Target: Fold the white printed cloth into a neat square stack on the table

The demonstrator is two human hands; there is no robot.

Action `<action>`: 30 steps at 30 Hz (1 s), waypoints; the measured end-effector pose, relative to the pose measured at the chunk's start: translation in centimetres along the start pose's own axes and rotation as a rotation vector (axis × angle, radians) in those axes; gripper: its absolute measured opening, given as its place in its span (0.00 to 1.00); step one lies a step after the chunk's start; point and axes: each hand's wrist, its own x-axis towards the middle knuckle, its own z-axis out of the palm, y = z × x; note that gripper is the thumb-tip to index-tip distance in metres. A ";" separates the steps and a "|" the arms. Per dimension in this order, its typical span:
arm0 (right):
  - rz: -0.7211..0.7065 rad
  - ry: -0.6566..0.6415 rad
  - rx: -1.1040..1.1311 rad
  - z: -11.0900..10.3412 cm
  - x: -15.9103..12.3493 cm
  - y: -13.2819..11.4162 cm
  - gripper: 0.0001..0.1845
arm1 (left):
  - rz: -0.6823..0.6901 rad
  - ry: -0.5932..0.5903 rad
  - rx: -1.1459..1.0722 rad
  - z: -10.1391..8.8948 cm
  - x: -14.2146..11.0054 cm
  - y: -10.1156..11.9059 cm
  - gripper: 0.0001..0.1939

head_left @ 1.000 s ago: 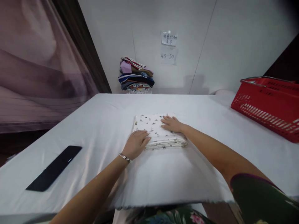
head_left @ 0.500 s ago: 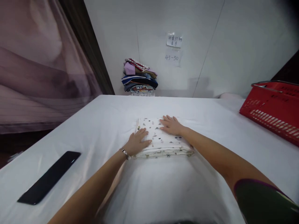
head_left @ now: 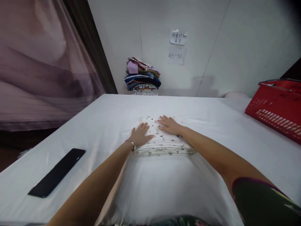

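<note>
A white cloth with small printed figures [head_left: 164,141] lies folded in a flat, layered bundle in the middle of the table. My left hand [head_left: 140,135], with a bracelet at the wrist, rests spread on its left part. On the upper middle of the same cloth lies my right hand [head_left: 171,125], palm down and fingers apart. Both hands are open and grip nothing. The layered front edge of the bundle faces me, and my hands cover part of the print.
A white-covered table [head_left: 105,119] spreads around the bundle. A flat black object [head_left: 57,172] lies on the left. At the right stands a red plastic basket [head_left: 277,108] with a metal handle. Folded fabrics [head_left: 143,77] are stacked by the back wall, near paper signs [head_left: 178,37].
My left hand has shifted slightly up the cloth, and my right hand slightly left. The whole view has moved a little; both hands stay flat on the bundle.
</note>
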 end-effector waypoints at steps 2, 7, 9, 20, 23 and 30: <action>0.008 0.006 0.029 -0.5 -2.2 -0.2 0.38 | -0.012 -0.008 -0.043 -0.4 -0.6 0.3 0.37; 0.044 -0.045 0.015 -0.2 -7.2 1.0 0.37 | 0.170 0.033 -0.002 0.1 -2.6 1.7 0.36; 0.081 -0.027 0.010 0.3 -7.9 1.8 0.37 | 0.185 -0.008 0.012 0.8 -2.8 2.0 0.35; 0.093 0.208 0.250 0.2 -9.9 1.9 0.31 | 0.127 0.055 -0.040 0.1 -3.9 1.8 0.32; 0.037 0.233 0.246 0.8 -12.5 1.0 0.30 | 0.286 0.202 0.052 0.7 -5.4 1.5 0.29; 0.060 0.256 0.454 2.2 -14.0 1.5 0.30 | 0.324 0.096 0.067 1.8 -5.5 0.7 0.27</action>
